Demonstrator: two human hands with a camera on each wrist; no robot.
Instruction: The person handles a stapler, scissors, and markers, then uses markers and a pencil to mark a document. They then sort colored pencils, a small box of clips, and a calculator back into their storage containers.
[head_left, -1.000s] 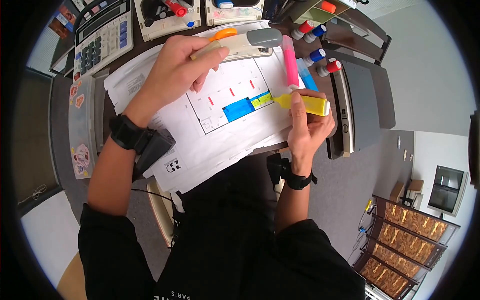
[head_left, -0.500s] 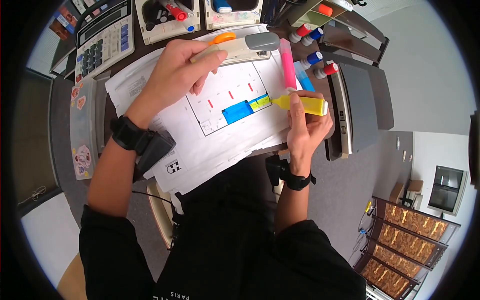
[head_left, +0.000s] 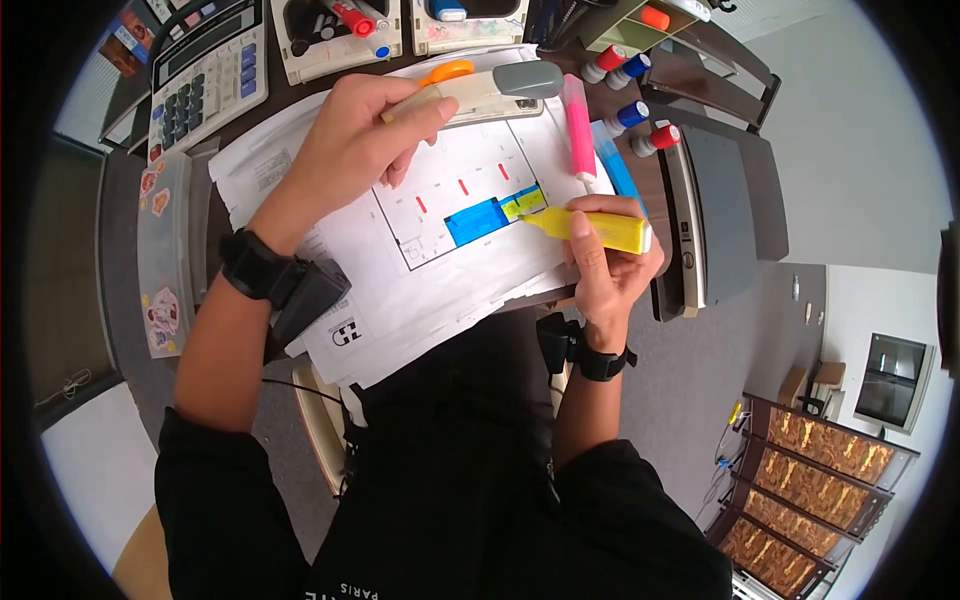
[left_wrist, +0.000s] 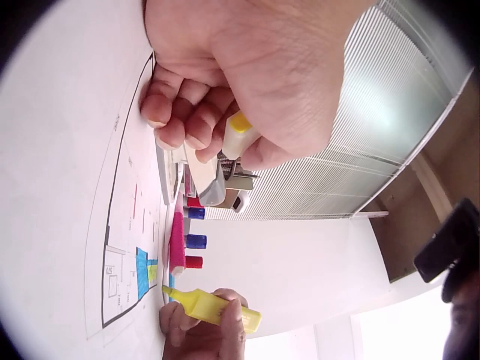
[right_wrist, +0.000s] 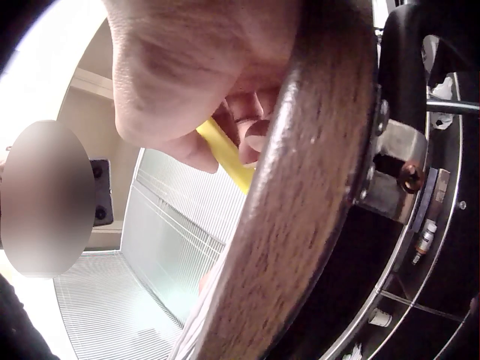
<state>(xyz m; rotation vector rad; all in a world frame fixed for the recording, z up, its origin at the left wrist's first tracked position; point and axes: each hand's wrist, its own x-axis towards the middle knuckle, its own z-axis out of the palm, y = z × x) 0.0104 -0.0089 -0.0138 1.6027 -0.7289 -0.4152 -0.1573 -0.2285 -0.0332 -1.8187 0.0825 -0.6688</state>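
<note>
My right hand [head_left: 615, 260] pinches an uncapped yellow highlighter [head_left: 610, 232] between thumb and fingers. Its tip is right at the yellow-coloured strip on a printed floor plan [head_left: 425, 240], beside a blue-coloured block and near several short red marks. In the left wrist view, my left hand [left_wrist: 255, 75] pinches a small pale cap [left_wrist: 238, 139] with a yellow end. Its other fingers are loosely curled over the paper. Just beyond that hand lies a cream and grey stapler [head_left: 525, 82]. The right wrist view shows only part of the highlighter, behind the desk edge [right_wrist: 289, 195].
A pink highlighter [head_left: 579, 130] and a blue highlighter [head_left: 618, 165] lie right of the plan, near red- and blue-capped bottles [head_left: 628, 115]. An orange handle [head_left: 450, 70] shows behind the stapler. A calculator [head_left: 205, 90] stands left, a dark grey machine [head_left: 725, 200] right.
My right hand has moved the highlighter slightly left and toward me, its tip shifting from the yellow strip's right end to its lower left part. The left hand holds its place.
</note>
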